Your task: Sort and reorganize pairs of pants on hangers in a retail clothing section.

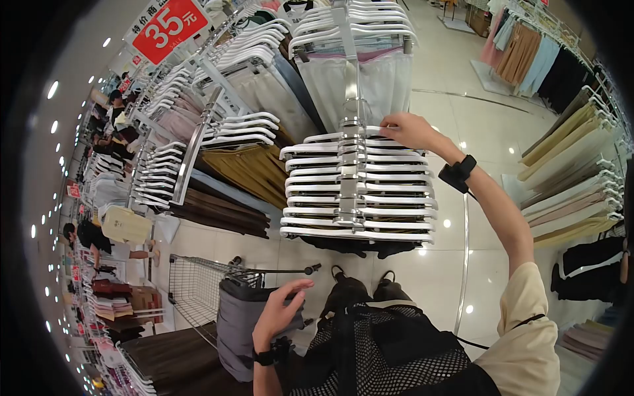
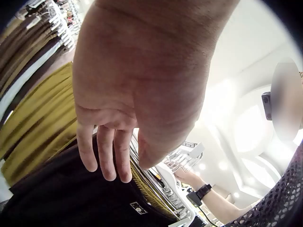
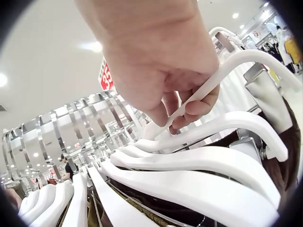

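Note:
My right hand (image 1: pixel 413 132) is at the far end of a row of white hangers (image 1: pixel 396 187) on a metal rail (image 1: pixel 350 86). In the right wrist view its fingers (image 3: pixel 196 109) curl round one white hanger (image 3: pixel 236 59), which has a metal clip with dark brown cloth below. My left hand (image 1: pixel 281 309) hovers low at the near left, holding nothing, its fingers loosely extended. The left wrist view shows it in front of black trousers (image 2: pixel 94 194) with a small label, and mustard trousers (image 2: pixel 42 127) hang beyond.
A wire shopping cart (image 1: pixel 195 290) with a grey bag (image 1: pixel 241 330) stands at the left. Side racks carry brown and mustard trousers (image 1: pixel 247 168). A red price sign (image 1: pixel 168 33) rises at the upper left. Light trousers (image 1: pixel 571 191) hang on the right, and other people stand at the left.

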`<state>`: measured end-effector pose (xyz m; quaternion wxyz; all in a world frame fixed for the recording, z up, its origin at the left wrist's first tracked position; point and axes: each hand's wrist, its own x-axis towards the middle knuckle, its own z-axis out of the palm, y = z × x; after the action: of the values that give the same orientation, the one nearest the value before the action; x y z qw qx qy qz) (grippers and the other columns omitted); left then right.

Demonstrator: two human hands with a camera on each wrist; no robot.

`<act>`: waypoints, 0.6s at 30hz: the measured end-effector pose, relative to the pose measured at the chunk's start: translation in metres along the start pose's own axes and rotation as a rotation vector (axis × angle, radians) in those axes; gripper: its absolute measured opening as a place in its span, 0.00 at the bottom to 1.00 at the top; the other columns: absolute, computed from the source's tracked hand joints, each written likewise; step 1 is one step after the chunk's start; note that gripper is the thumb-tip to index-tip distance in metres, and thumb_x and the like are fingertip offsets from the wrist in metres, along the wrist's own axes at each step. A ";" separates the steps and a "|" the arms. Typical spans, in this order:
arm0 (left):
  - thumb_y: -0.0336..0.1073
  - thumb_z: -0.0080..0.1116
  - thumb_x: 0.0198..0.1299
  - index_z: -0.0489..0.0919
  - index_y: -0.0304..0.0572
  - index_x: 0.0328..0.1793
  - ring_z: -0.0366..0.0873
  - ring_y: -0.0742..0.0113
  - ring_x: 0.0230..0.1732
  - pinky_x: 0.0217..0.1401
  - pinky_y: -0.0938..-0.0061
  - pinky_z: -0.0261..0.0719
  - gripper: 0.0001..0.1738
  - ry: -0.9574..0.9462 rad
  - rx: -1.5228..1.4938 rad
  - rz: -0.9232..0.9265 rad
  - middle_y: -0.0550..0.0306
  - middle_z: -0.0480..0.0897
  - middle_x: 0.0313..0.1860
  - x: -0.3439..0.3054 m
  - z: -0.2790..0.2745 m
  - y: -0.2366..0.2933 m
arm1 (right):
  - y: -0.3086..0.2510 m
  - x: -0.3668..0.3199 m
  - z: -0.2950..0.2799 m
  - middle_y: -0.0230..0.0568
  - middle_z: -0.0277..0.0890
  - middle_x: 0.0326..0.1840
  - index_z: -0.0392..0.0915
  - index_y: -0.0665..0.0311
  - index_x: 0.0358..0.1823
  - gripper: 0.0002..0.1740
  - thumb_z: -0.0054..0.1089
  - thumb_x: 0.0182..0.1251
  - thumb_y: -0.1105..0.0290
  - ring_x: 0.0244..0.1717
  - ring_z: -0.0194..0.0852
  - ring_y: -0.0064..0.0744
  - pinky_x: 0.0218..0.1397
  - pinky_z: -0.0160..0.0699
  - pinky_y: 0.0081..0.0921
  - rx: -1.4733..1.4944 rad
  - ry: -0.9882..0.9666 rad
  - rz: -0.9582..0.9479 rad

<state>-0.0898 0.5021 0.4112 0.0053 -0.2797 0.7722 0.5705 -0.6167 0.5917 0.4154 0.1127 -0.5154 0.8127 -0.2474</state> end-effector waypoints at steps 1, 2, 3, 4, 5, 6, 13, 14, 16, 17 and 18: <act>0.28 0.57 0.79 0.83 0.36 0.71 0.87 0.62 0.66 0.72 0.68 0.80 0.18 -0.015 0.006 0.021 0.51 0.90 0.65 0.004 -0.006 -0.005 | 0.000 0.001 -0.001 0.49 0.92 0.55 0.90 0.59 0.57 0.20 0.61 0.80 0.53 0.55 0.90 0.54 0.60 0.85 0.46 -0.003 -0.008 0.018; 0.28 0.56 0.79 0.83 0.36 0.71 0.87 0.62 0.65 0.72 0.68 0.80 0.18 -0.032 0.012 0.046 0.52 0.90 0.65 0.011 -0.012 -0.011 | 0.002 0.001 0.001 0.49 0.92 0.55 0.90 0.59 0.58 0.20 0.61 0.80 0.53 0.55 0.90 0.54 0.60 0.85 0.46 0.004 0.001 -0.003; 0.28 0.56 0.79 0.83 0.37 0.71 0.87 0.62 0.65 0.72 0.68 0.80 0.18 -0.049 0.017 0.071 0.52 0.90 0.64 0.017 -0.018 -0.016 | 0.003 0.000 0.004 0.48 0.92 0.55 0.90 0.59 0.58 0.20 0.61 0.80 0.54 0.55 0.90 0.54 0.60 0.86 0.45 0.011 0.009 -0.023; 0.29 0.56 0.79 0.83 0.37 0.71 0.87 0.62 0.65 0.72 0.68 0.80 0.18 -0.065 0.014 0.069 0.53 0.90 0.64 0.022 -0.025 -0.019 | 0.005 -0.002 0.007 0.48 0.92 0.55 0.90 0.59 0.58 0.20 0.62 0.80 0.54 0.55 0.90 0.54 0.60 0.86 0.44 0.020 0.018 -0.040; 0.29 0.56 0.79 0.83 0.37 0.71 0.87 0.62 0.65 0.71 0.68 0.80 0.18 -0.082 0.012 0.069 0.53 0.90 0.64 0.029 -0.034 -0.021 | 0.006 -0.004 0.008 0.48 0.92 0.54 0.90 0.59 0.58 0.20 0.62 0.80 0.53 0.54 0.90 0.53 0.60 0.86 0.43 0.038 0.045 -0.013; 0.29 0.56 0.79 0.84 0.38 0.71 0.87 0.62 0.64 0.71 0.68 0.80 0.18 -0.100 0.009 0.074 0.53 0.90 0.64 0.038 -0.043 -0.022 | 0.003 -0.005 0.005 0.47 0.92 0.54 0.90 0.59 0.59 0.20 0.63 0.79 0.53 0.54 0.90 0.53 0.60 0.86 0.42 0.052 0.075 0.013; 0.30 0.57 0.80 0.84 0.43 0.71 0.87 0.61 0.63 0.67 0.67 0.82 0.18 -0.257 0.075 0.121 0.52 0.90 0.63 0.093 -0.123 -0.033 | -0.004 0.011 -0.007 0.51 0.85 0.53 0.84 0.67 0.62 0.21 0.64 0.83 0.57 0.54 0.83 0.42 0.59 0.83 0.37 0.173 0.135 -0.026; 0.31 0.57 0.80 0.84 0.43 0.71 0.87 0.59 0.63 0.68 0.66 0.82 0.18 -0.266 0.059 0.152 0.51 0.89 0.64 0.099 -0.131 -0.038 | 0.002 0.006 0.002 0.50 0.83 0.52 0.83 0.67 0.63 0.20 0.64 0.83 0.58 0.54 0.81 0.42 0.60 0.81 0.38 0.162 0.105 -0.001; 0.31 0.57 0.80 0.84 0.43 0.71 0.87 0.57 0.63 0.68 0.65 0.81 0.18 -0.314 0.072 0.158 0.51 0.89 0.64 0.110 -0.149 -0.048 | 0.015 0.001 0.023 0.49 0.80 0.52 0.82 0.65 0.62 0.17 0.62 0.81 0.62 0.55 0.76 0.42 0.61 0.77 0.40 0.138 -0.020 0.046; 0.31 0.57 0.80 0.84 0.43 0.71 0.87 0.57 0.63 0.69 0.65 0.81 0.18 -0.337 0.076 0.159 0.51 0.89 0.65 0.114 -0.156 -0.054 | 0.019 -0.001 0.033 0.47 0.79 0.45 0.83 0.64 0.60 0.15 0.63 0.79 0.66 0.48 0.76 0.39 0.56 0.78 0.39 0.132 0.002 0.037; 0.30 0.57 0.80 0.84 0.42 0.71 0.87 0.55 0.62 0.69 0.65 0.81 0.17 -0.349 0.046 0.173 0.50 0.88 0.64 0.120 -0.162 -0.060 | 0.018 0.002 0.036 0.45 0.81 0.45 0.83 0.65 0.62 0.16 0.63 0.78 0.67 0.48 0.78 0.38 0.57 0.79 0.37 0.166 -0.007 0.065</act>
<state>-0.1142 0.2967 0.3761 0.0963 -0.1088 0.7936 0.5908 -0.6161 0.5857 0.3758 0.1660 -0.4784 0.8053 -0.3083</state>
